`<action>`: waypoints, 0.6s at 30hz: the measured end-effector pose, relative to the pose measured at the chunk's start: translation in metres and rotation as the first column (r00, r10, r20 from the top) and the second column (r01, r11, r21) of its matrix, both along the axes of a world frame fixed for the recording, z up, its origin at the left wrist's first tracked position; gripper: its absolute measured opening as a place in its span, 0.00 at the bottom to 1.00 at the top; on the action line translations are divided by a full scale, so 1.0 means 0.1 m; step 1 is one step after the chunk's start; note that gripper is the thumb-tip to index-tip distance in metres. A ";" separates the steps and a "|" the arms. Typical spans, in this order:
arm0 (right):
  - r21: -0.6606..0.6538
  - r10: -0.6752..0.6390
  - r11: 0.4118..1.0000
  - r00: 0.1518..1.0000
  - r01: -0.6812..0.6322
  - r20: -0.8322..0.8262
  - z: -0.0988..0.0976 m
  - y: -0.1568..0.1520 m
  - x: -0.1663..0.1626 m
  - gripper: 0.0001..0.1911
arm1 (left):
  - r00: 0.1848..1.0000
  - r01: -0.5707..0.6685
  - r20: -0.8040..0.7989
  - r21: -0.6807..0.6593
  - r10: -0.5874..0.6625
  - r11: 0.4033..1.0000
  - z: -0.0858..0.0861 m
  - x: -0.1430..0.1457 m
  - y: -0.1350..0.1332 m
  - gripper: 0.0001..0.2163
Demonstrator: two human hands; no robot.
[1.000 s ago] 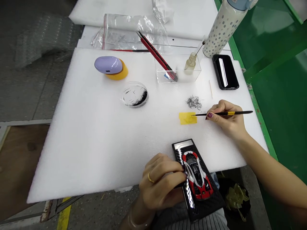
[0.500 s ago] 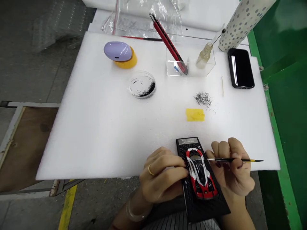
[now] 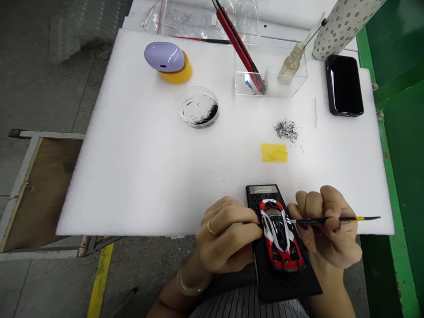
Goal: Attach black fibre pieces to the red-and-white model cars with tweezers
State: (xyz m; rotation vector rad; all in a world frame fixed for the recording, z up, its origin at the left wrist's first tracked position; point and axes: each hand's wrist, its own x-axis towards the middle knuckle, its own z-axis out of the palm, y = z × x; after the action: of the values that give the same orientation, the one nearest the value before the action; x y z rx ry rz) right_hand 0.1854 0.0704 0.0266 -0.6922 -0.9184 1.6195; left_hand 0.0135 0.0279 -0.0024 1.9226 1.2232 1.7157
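Observation:
A red, white and black model car [image 3: 281, 234] sits on a black display base [image 3: 288, 282] at the near edge of the white foam sheet [image 3: 139, 176]. My left hand [image 3: 225, 240] is curled round the base's left side, fingertips against the car. In my right hand [image 3: 327, 232] I pinch a thin black brush [image 3: 334, 219] with a yellow band. Its tip touches the car's right side.
A yellow tape piece [image 3: 274, 153] and a pile of tiny black pieces [image 3: 286, 129] lie beyond the car. Further back are a clear dish of black pieces [image 3: 198, 107], a purple and yellow object [image 3: 167, 61], a clear box [image 3: 270, 73] with a red knife and small bottle, and a phone [image 3: 343, 86].
My right hand carried the brush from the yellow tape back to the car's right side. The view has shifted forward and down. My left hand stays on the base.

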 end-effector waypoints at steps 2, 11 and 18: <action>-0.002 0.005 1.000 1.000 -0.005 0.005 0.00 -0.01 0.00 0.16 | 1.000 0.007 0.012 0.015 -0.007 1.000 0.00 0.00 0.01 0.08; 0.014 -0.026 1.000 0.997 0.025 0.076 0.01 0.01 0.00 0.17 | 1.000 0.012 0.023 0.008 -0.012 1.000 -0.01 0.01 0.01 0.08; 0.017 -0.046 0.999 0.997 0.045 0.070 -0.03 -0.04 0.01 0.13 | 1.000 0.006 0.027 0.008 -0.006 1.000 0.00 0.01 0.02 0.08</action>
State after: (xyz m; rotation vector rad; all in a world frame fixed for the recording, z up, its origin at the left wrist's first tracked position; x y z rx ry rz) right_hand 0.1863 0.0668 0.0236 -0.7584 -0.9581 1.5555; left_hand 0.0146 0.0296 -0.0025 1.8998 1.2020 1.7404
